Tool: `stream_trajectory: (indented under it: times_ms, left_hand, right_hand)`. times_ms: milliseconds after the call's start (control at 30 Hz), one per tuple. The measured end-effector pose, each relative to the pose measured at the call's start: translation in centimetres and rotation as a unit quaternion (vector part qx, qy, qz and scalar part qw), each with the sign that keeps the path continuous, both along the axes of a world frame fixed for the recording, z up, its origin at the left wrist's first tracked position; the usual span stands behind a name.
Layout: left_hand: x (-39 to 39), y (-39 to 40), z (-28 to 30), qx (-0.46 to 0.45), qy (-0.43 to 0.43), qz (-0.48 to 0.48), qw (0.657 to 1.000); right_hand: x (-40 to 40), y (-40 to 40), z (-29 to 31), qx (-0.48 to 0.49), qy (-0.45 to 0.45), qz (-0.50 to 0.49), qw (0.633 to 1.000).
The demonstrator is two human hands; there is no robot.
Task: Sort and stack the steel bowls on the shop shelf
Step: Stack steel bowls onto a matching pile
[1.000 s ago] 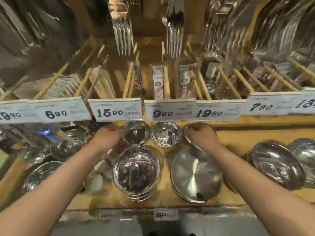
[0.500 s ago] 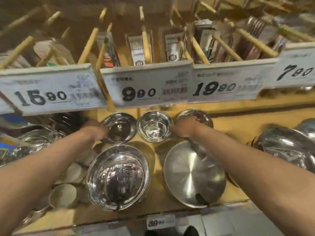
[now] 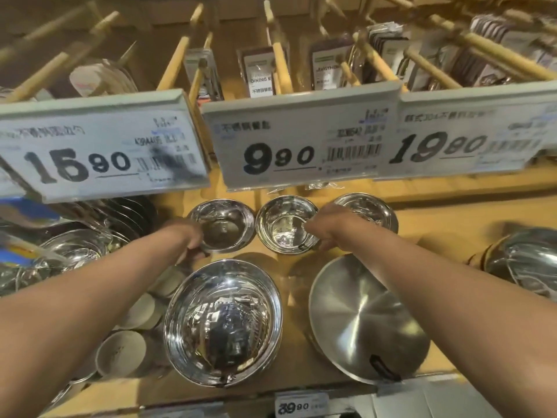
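**Li:** Head view only, so we go through this one. Both arms reach to the back of the wooden shelf (image 3: 437, 206), under the price tags (image 3: 295, 137). Three small steel bowls stand there in a row: the left bowl (image 3: 223, 226), the middle bowl (image 3: 286, 224) and the right bowl (image 3: 369, 208).

**Ana:** What do the hands hold?

**Li:** The left hand (image 3: 188, 236) grips the left bowl at its near rim, fingers curled around the edge. The right hand (image 3: 327, 227) is at the right rim of the middle bowl, and it covers the near side of the right bowl. It seems to pinch the middle bowl's rim, but the fingers are blurred, so I cannot say it with certainty.

**Ana:** How will such bowls handle?

**Li:** I judge them light, stiff and thin, and polished, so slippery. The rim is the good place to take: thumb inside, fingers outside. They will not break, but they can slide and clatter when one is nested into another.

**Ana:** And the other things?

**Li:** In front of the row stands a large steel bowl (image 3: 223, 322), and beside it, on the right, a flat steel lid (image 3: 366, 321). More steel dishes (image 3: 524, 260) lie well apart at the far right.
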State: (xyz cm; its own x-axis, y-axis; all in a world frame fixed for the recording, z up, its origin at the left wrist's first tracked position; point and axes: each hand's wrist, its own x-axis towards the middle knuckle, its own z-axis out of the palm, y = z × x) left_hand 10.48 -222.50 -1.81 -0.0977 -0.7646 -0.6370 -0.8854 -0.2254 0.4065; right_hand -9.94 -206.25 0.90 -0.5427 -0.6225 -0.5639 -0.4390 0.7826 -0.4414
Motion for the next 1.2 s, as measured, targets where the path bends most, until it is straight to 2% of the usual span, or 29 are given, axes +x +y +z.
stream_trajectory:
  times_ms: [133,267,467,633,800,867,1067,1200]
  left_hand:
    - [-0.1,0.0,1.6,-0.034,0.099,0.040,0.994]
    - [0.2,1.0,4.6,-0.022,0.125,0.046,0.991]
    - [2.4,3.5,8.3,0.002,0.189,0.050,0.981]
    - [4.2,4.8,10.2,0.014,0.205,0.032,0.978]
    - [6.7,5.1,11.1,0.005,0.207,0.007,0.978]
    - [7.6,5.1,11.4,-0.011,0.223,0.023,0.975]
    - [9.3,6.1,12.4,-0.023,0.282,0.089,0.955]
    - [9.6,7.6,13.4,-0.010,0.305,0.137,0.942]
  right_hand:
    - [0.0,-0.5,-0.1,0.005,0.022,-0.016,1.000]
    - [0.4,-1.2,0.3,0.019,0.045,0.024,0.999]
    - [0.4,-1.6,-0.4,-0.001,0.034,0.004,0.999]
    - [0.4,-0.7,-0.6,-0.042,-0.005,-0.075,0.996]
    - [0.5,-0.8,1.0,-0.065,-0.072,-0.068,0.993]
    - [0.7,-0.3,2.4,-0.078,-0.088,-0.073,0.990]
    - [2.5,2.8,6.1,-0.145,-0.218,-0.170,0.950]
    - [3.0,5.6,8.7,-0.186,-0.179,-0.241,0.935]
